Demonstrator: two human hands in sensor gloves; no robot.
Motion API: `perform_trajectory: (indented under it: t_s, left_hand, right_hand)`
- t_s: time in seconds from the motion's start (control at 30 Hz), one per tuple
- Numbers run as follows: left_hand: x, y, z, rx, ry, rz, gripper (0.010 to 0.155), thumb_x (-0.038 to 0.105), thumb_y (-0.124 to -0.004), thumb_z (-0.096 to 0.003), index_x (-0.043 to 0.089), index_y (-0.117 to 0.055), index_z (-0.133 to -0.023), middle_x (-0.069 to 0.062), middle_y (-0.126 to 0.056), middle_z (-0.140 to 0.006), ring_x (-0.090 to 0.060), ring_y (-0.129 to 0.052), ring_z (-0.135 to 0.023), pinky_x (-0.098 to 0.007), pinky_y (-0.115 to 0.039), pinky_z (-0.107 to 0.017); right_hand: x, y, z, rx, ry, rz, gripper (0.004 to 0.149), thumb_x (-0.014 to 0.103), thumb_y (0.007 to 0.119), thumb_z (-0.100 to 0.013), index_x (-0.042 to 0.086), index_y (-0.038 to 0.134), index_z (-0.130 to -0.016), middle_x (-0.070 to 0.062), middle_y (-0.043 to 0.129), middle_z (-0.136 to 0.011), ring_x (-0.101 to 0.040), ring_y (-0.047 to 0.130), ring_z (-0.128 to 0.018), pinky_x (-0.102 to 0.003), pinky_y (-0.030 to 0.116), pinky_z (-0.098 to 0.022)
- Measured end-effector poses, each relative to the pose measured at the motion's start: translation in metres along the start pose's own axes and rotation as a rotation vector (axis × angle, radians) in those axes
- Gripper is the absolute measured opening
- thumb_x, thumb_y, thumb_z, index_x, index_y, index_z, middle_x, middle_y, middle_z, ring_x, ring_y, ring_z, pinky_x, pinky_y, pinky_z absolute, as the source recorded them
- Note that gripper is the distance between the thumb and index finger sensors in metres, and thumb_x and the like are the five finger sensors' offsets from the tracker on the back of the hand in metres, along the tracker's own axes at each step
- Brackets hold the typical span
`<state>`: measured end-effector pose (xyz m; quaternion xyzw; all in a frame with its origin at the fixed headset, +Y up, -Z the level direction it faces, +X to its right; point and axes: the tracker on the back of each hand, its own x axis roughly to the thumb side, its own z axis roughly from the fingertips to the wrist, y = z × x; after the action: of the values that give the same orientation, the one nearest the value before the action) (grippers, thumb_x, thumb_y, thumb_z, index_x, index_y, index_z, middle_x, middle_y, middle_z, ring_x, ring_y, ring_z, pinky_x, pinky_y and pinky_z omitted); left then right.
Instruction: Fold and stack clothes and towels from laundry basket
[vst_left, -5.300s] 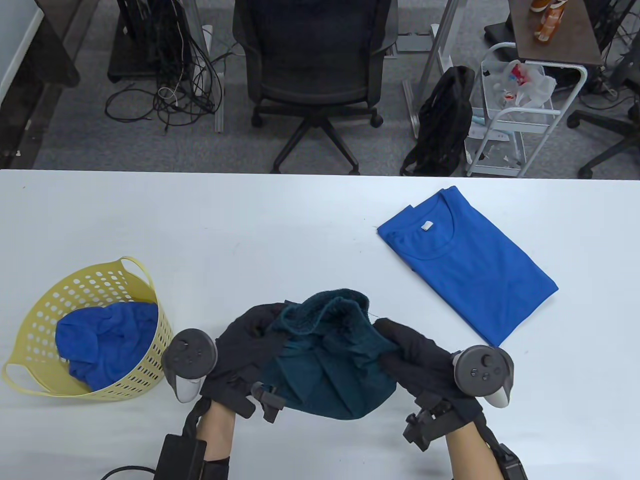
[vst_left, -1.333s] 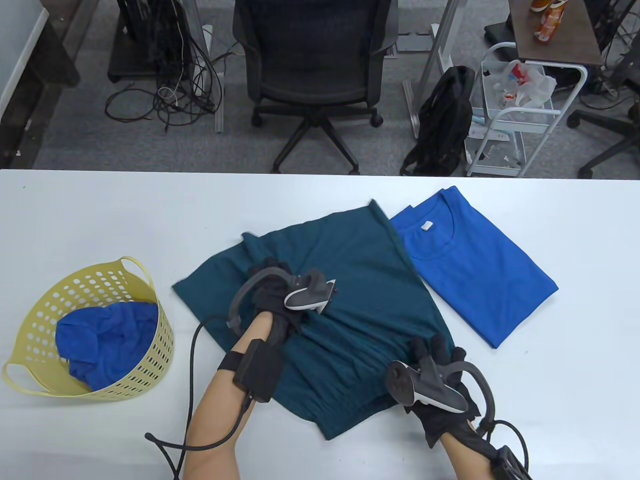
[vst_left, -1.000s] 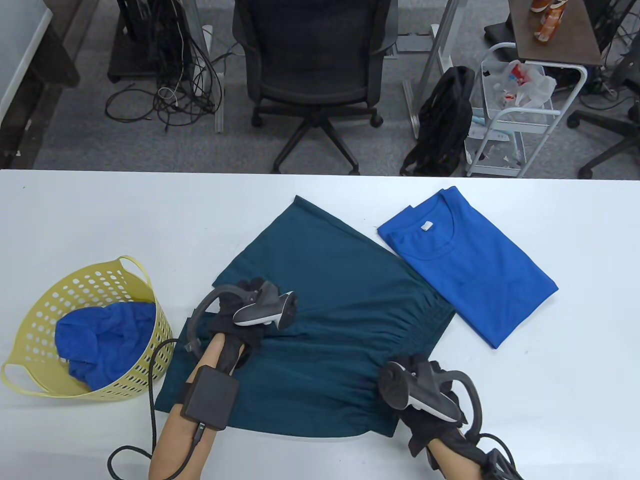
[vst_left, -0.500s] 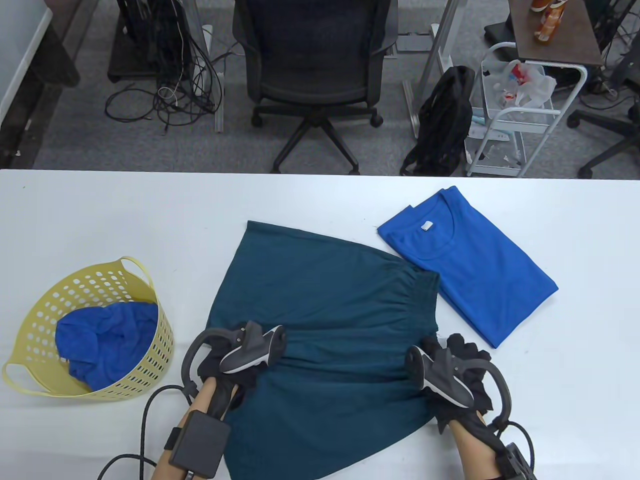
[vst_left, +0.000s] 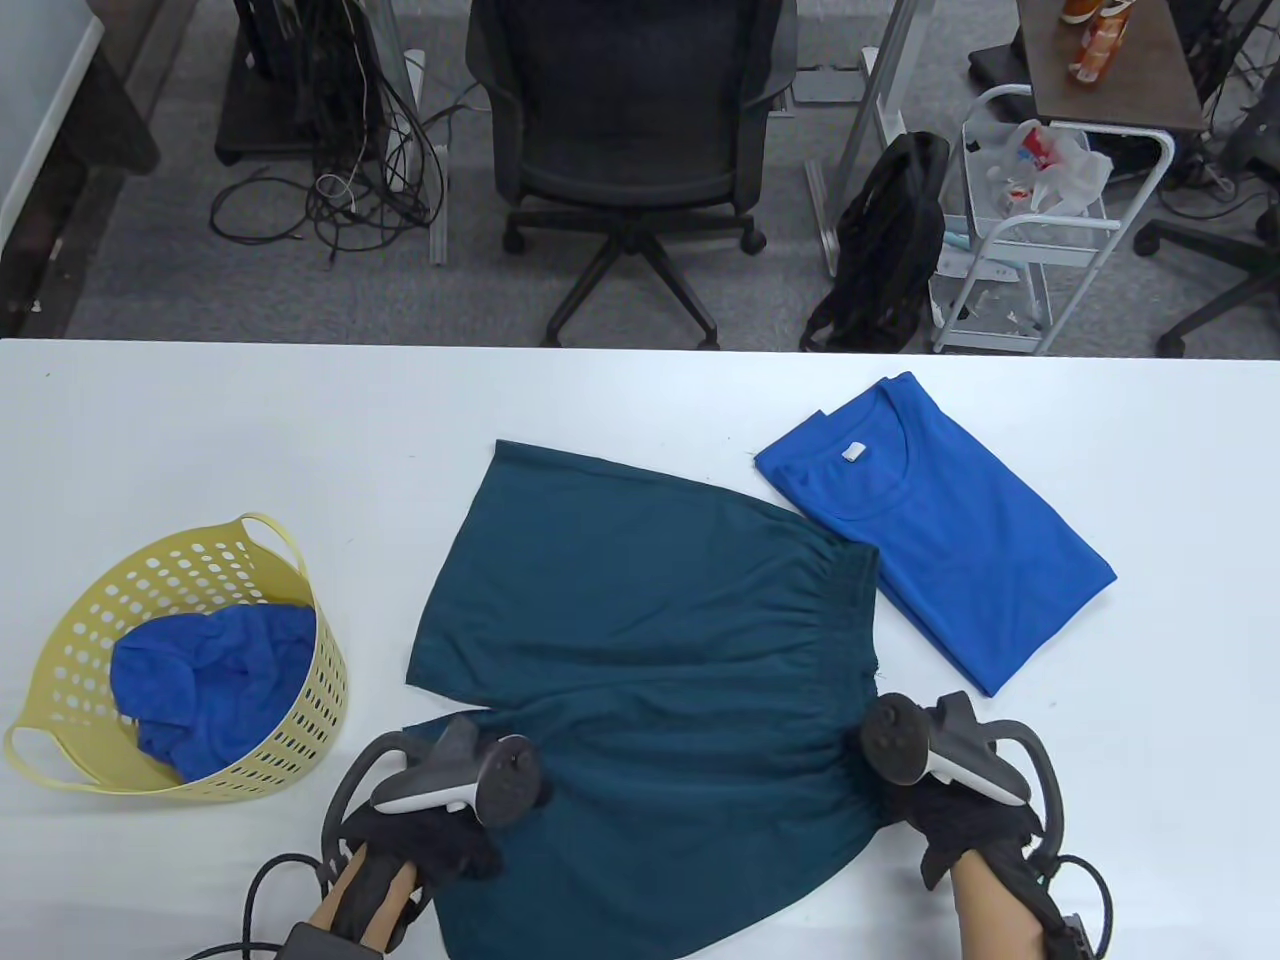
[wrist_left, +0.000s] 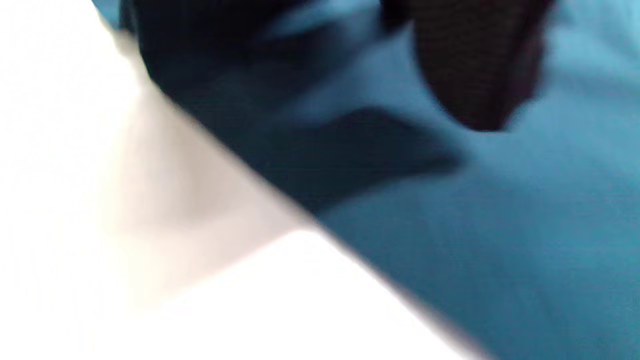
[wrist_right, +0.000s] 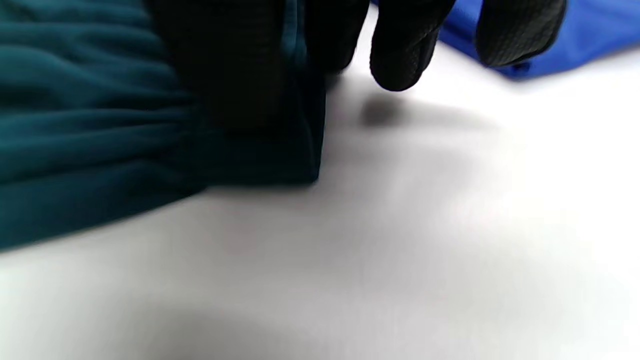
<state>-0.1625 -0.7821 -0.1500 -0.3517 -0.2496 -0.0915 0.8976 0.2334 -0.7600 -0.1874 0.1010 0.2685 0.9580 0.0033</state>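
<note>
Dark teal shorts (vst_left: 650, 640) lie spread flat mid-table, gathered waistband to the right, legs to the left. My left hand (vst_left: 430, 830) holds the near leg's left edge; in the blurred left wrist view a dark gloved finger (wrist_left: 475, 65) lies on the teal cloth (wrist_left: 500, 225). At the near waistband corner my right hand (vst_left: 940, 810) grips the cloth. The right wrist view shows its fingers (wrist_right: 225, 60) pinching the teal waistband (wrist_right: 100, 150) while two others hang free above the table. A folded blue T-shirt (vst_left: 930, 520) lies to the right.
A yellow perforated laundry basket (vst_left: 70, 650) stands at the left with crumpled blue cloth (vst_left: 210, 680) inside. The white table (vst_left: 640, 400) ends at the far edge; beyond it are an office chair (vst_left: 630, 150), a black bag and a wire cart.
The bunched shorts were opened out, swung round and laid flat. In the last half second both hands drew the near edge toward the table's front and the cloth smoothed out.
</note>
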Motion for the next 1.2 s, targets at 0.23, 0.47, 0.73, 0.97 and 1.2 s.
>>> perform_trajectory:
  t_s: [0.23,0.47,0.73,0.97,1.2]
  left_hand:
    - [-0.018,0.001,0.0,0.461,0.118,0.158,0.046,0.048,-0.079,-0.0484,0.048,-0.07,-0.094,-0.009,-0.05,-0.126,-0.041,-0.056,-0.114,-0.064,-0.058,-0.077]
    - [-0.055,0.008,0.014,0.455,-0.093,0.981,0.045,0.046,-0.064,-0.0617,0.022,-0.076,-0.097,-0.013,-0.092,-0.098,-0.027,-0.102,-0.075,-0.048,-0.085,-0.06]
    - [-0.043,0.016,0.017,0.491,0.471,0.457,0.067,0.044,-0.072,-0.0615,0.025,-0.046,-0.12,-0.027,-0.067,-0.116,-0.036,-0.088,-0.091,-0.056,-0.076,-0.066]
    - [0.004,0.02,0.01,0.375,-0.035,0.144,0.078,0.052,-0.085,-0.0462,0.038,-0.053,-0.116,-0.017,-0.045,-0.13,-0.045,-0.055,-0.116,-0.067,-0.059,-0.077]
    - [-0.008,0.015,0.001,0.429,-0.017,0.206,0.047,0.051,-0.077,-0.0515,0.045,-0.073,-0.098,-0.012,-0.057,-0.126,-0.043,-0.064,-0.112,-0.064,-0.063,-0.075]
  right_hand:
    - [0.005,0.014,-0.006,0.048,0.081,0.177,0.096,0.04,0.09,-0.041,0.036,0.025,-0.111,-0.011,0.024,-0.123,-0.055,0.041,-0.106,-0.077,0.046,-0.071]
    - [-0.021,0.0,0.003,-0.24,-0.216,-0.411,0.051,0.036,0.066,-0.06,0.011,0.067,-0.104,-0.02,0.041,-0.122,-0.052,0.033,-0.107,-0.076,0.041,-0.072]
    - [-0.035,0.0,0.008,-0.47,0.116,-0.437,0.052,0.044,0.072,-0.063,-0.004,0.085,-0.078,-0.029,0.071,-0.103,-0.058,0.067,-0.092,-0.071,0.059,-0.065]
    - [-0.025,0.004,-0.001,-0.451,0.153,-0.347,0.056,0.045,0.07,-0.063,-0.004,0.08,-0.09,-0.031,0.068,-0.105,-0.058,0.067,-0.092,-0.071,0.059,-0.065]
    - [-0.044,0.0,0.011,-0.433,0.066,-0.539,0.072,0.049,0.058,-0.065,-0.003,0.052,-0.114,-0.037,0.053,-0.113,-0.063,0.058,-0.096,-0.074,0.055,-0.066]
